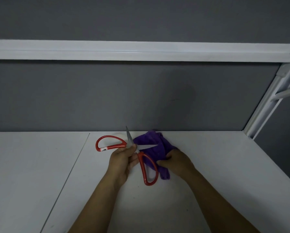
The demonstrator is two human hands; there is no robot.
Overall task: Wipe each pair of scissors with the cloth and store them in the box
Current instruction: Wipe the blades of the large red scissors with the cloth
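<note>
Scissors [141, 158], one pair, left hand [122, 158], one cloth [156, 145], right hand [178, 161]

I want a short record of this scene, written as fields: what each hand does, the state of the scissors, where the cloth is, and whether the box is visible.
left hand: grips the red-handled scissors near the pivot
right hand: grips the purple cloth
scissors state: blades spread wide open, one pointing up, the other over the cloth; white label on one handle
cloth place: crumpled on the white table, close to the grey partition
box: not in view
</note>
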